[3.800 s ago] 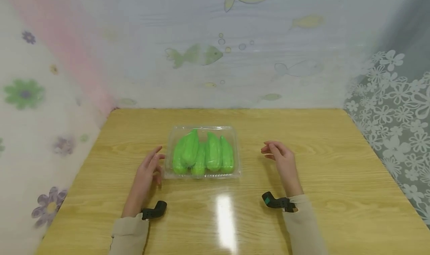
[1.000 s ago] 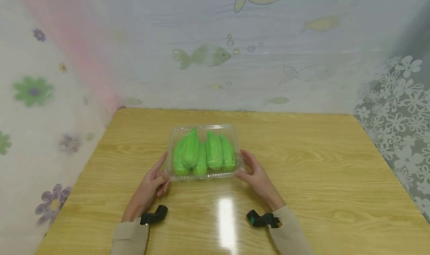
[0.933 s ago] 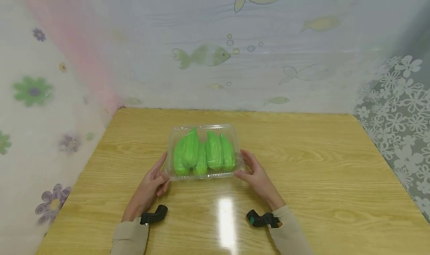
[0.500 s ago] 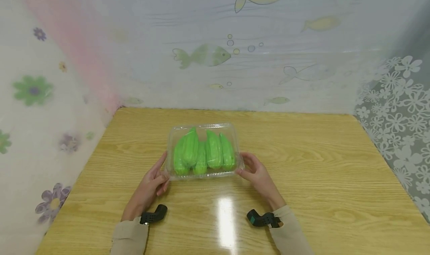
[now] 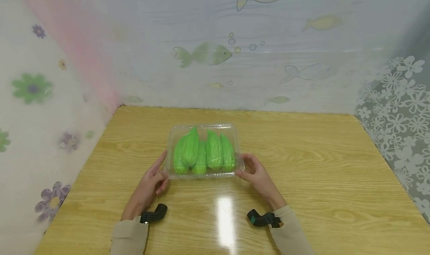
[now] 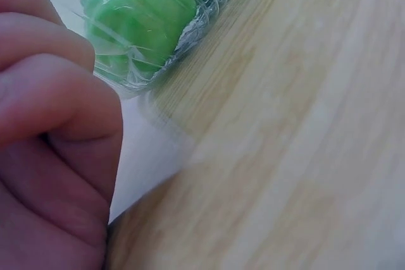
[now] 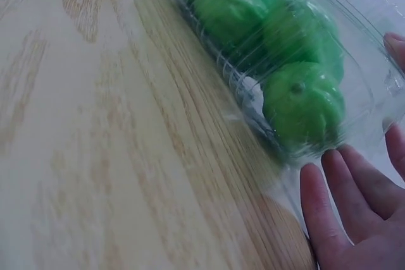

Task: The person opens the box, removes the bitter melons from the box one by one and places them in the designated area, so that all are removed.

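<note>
A clear plastic box [image 5: 201,176] with a lid holds several bright green, tapered, ribbed vegetables [image 5: 190,148] at the middle of the table. At its near left corner my left hand [image 5: 147,186] grips the edge, thumb in front and index finger along the side. My right hand [image 5: 259,177] holds the near right corner between thumb and fingers. Curled fingers [image 6: 57,93] stand beside the box in the left wrist view. The right wrist view has fingertips [image 7: 311,178] right at the box's side, below the rounded end of one vegetable [image 7: 304,105].
Under the box lies a wood-grain table [image 5: 319,173] with a bright light reflection in front. A pale fish-patterned curtain [image 5: 208,79] hangs along the back edge. Flower-patterned sheets [image 5: 50,135] stand at the left and right sides.
Since the earliest frame both hands have come in to the box's near corners, the right one travelling left. Over the last second the slightly slanted box has levelled a little; both hands still hold it.
</note>
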`<state>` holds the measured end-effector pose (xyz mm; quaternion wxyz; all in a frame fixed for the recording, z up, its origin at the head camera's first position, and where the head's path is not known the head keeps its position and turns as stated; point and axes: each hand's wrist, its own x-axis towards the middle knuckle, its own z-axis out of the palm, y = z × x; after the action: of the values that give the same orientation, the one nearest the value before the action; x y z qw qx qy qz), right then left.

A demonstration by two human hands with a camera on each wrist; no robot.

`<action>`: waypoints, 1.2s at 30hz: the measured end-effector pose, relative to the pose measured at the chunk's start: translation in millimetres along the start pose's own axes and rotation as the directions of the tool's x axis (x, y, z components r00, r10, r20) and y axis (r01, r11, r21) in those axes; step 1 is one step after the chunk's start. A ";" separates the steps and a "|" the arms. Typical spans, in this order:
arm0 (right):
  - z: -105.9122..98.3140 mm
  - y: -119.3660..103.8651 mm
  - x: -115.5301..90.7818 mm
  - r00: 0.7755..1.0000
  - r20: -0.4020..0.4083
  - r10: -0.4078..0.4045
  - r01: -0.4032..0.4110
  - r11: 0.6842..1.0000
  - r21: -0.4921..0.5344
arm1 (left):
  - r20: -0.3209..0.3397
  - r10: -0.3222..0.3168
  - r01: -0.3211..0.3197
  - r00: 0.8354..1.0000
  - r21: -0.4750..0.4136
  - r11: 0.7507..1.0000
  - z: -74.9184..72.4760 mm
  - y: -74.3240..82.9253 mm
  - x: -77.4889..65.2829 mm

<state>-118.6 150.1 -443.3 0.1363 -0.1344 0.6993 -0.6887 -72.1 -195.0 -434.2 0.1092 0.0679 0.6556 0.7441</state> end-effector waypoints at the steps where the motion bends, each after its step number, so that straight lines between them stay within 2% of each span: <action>1: 0.3 0.3 -0.1 1.000 -0.003 -0.004 0.004 1.000 0.004 | -0.002 0.003 -0.003 1.000 -0.002 1.000 0.0 0.2 0.0; 9: 1.9 1.7 -0.8 1.000 -0.016 0.013 -0.013 1.000 -0.002 | 0.005 0.029 -0.028 1.000 -0.055 0.998 -0.4 -0.8 1.2; 19: 4.1 1.4 -1.0 1.000 -0.012 0.013 -0.013 1.000 0.025 | 0.003 0.027 -0.027 1.000 -0.117 0.993 0.2 -1.9 2.3; 29: 6.7 0.8 -1.0 1.000 -0.008 0.022 -0.022 1.000 -0.002 | 0.010 0.026 -0.024 1.000 -0.155 0.988 2.5 4.6 0.9; 36: 8.6 0.5 -1.0 0.999 -0.030 0.015 -0.016 1.000 -0.023 | -0.006 0.012 -0.013 1.000 -0.166 0.986 0.3 2.2 0.5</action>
<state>-114.4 142.6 -444.0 0.1294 -0.1202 0.7104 -0.6813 -72.7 -194.9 -432.0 0.1081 0.0605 0.5910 0.7971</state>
